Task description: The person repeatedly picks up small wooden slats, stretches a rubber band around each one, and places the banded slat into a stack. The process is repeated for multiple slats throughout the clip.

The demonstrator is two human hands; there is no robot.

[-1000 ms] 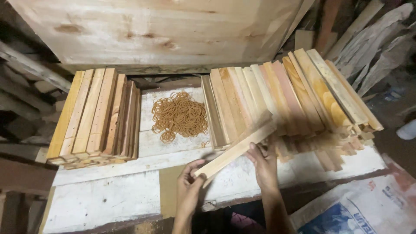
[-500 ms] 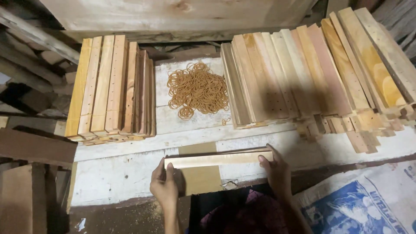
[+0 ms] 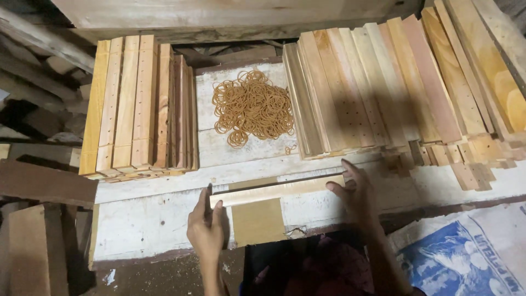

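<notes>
Two hands grip one pale wooden slat by its ends in the head view. The left hand has its fingers wrapped on the slat's left end; the right hand has its fingers closed around the right end. The slat lies almost level, just above a white-painted bench, directly over a brown cardboard patch on that bench. Behind the slat, a heap of tan rubber bands rests on the bench. Left of the bands stands a stack of slats on edge; right of the bands, a wider leaning row of slats. A blue-and-white sack lies right of the slat, lower.
</notes>
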